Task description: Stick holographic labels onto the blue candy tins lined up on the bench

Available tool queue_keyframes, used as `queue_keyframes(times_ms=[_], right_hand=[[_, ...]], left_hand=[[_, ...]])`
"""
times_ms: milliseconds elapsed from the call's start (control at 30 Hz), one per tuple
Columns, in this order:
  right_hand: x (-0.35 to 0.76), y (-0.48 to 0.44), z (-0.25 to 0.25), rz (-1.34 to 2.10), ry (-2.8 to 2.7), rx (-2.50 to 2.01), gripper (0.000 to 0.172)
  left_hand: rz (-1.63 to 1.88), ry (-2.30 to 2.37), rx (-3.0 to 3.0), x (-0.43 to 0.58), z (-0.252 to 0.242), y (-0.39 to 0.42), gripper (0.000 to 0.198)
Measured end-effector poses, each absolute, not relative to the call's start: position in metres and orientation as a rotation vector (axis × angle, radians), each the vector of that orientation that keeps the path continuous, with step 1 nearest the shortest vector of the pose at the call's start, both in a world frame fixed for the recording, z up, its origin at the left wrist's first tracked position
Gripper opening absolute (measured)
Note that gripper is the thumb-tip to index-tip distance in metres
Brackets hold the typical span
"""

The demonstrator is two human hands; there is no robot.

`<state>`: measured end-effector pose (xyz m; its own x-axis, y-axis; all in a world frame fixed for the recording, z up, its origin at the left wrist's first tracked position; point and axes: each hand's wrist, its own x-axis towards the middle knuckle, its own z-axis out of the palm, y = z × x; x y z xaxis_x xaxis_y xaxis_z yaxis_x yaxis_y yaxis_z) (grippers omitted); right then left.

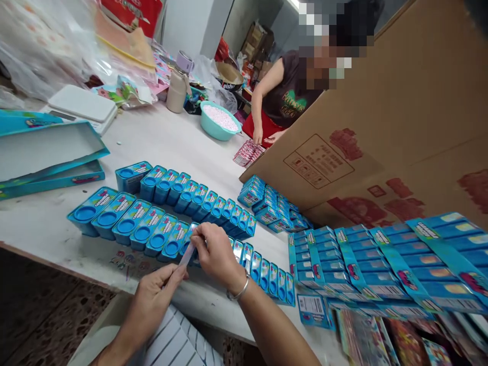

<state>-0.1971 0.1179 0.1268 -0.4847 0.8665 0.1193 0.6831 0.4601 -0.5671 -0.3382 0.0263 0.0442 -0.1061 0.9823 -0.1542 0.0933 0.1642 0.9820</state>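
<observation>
A narrow, pale translucent strip (pixel 186 255) runs between my two hands, over the table's front edge. My left hand (pixel 158 292) pinches its lower end between thumb and fingers. At the upper end, the fingers of my right hand (pixel 215 254), a bracelet on the wrist, are closed on the strip. Just beneath them is the front row of small blue plastic boxes (pixel 141 223), each with a round recess and a printed label on top. My right hand hides several boxes in the middle of this row. A second row of similar boxes (pixel 188 193) stands behind it.
Blue display packs (pixel 385 254) lie at right, near a big cardboard carton (pixel 366 137). Stacked blue boxes (pixel 267 203) stand beside it. Open blue trays (pixel 49 157) and a white scale (pixel 82 104) are at left. Behind a turquoise basin (pixel 217 124), a person (pixel 285 91) handles small packets.
</observation>
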Motion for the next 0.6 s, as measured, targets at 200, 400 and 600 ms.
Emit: queue_keyframes(times_ms=[200,400,600], right_hand=[[-0.199,0.127,0.116,0.48,-2.376,-1.303,0.007],[-0.202,0.138,0.105,0.629,-2.358,-1.37,0.01],[-0.204,0.138,0.096,0.702,-2.194,-1.398,0.019]], left_hand=[[1.1,1.475,1.011,-0.334,0.04,0.034,0.046],[1.113,1.569,0.947,-0.329,0.038,0.039,0.047],[1.102,1.632,1.045,-0.329,0.022,0.048,0.063]])
